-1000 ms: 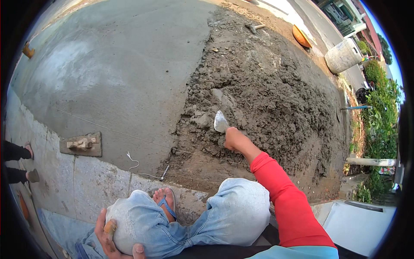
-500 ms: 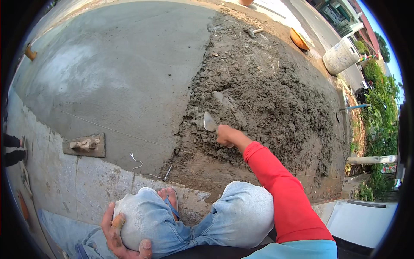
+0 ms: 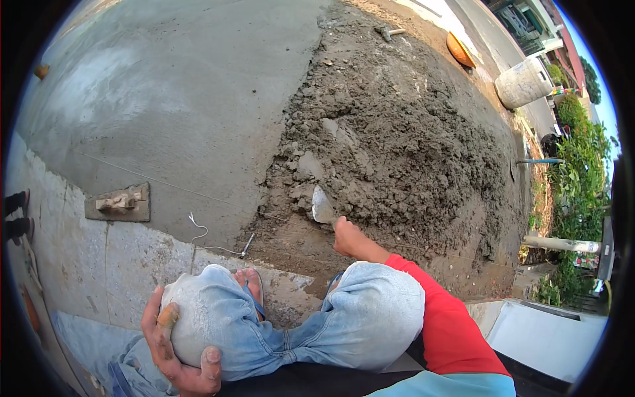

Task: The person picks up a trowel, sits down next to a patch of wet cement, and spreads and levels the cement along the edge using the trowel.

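My right hand (image 3: 347,239) is closed round the handle of a pointed trowel (image 3: 322,206). The trowel's blade lies at the near left edge of rough, lumpy wet concrete (image 3: 423,152), by a thin stretched string. Just beyond the blade is a small smoothed patch (image 3: 309,165). On my left knee rests my left hand (image 3: 170,354), its fingers spread and curved over the jeans, holding nothing. A flat float (image 3: 119,202) with a block handle sits at the near edge of the smooth grey concrete (image 3: 185,99).
A metal pin (image 3: 247,245) with white cord lies by the paved strip (image 3: 139,271) at my feet. Farther off are a hammer (image 3: 389,32), an orange basin (image 3: 460,50) and a pale drum (image 3: 523,83). Shrubs and a pipe (image 3: 562,244) are on the right.
My right hand has drawn the trowel nearer to me, leaving a smoothed patch on the lumpy concrete. My left hand stays on the knee. The view has shifted slightly.
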### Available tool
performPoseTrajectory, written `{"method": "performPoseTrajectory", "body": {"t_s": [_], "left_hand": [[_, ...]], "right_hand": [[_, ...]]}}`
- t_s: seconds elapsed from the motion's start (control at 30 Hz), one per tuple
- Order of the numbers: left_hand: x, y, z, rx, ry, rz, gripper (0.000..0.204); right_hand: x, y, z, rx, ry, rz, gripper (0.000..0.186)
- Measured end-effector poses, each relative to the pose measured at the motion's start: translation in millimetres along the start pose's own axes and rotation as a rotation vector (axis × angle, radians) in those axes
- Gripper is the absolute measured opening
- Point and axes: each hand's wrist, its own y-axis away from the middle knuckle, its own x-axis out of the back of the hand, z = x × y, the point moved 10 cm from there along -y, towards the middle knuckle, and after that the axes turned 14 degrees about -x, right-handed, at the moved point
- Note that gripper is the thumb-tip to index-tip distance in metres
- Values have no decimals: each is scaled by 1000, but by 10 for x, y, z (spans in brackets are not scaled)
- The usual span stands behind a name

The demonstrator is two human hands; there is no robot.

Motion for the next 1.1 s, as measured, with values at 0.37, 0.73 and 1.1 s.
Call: {"method": "performPoseTrajectory", "body": {"t_s": [0.37,0.73,1.1], "left_hand": [[-122,61,-38,-43,49,15,74],[-44,111,-97,2,-12,0,78],[-71,7,-127,-119,81,-58,77]], "right_hand": [[962,338,-724,208,168,-116,32],[1348,434,572,-118,363,-411,27],[50,209,1167,-88,265,-269,30]]}}
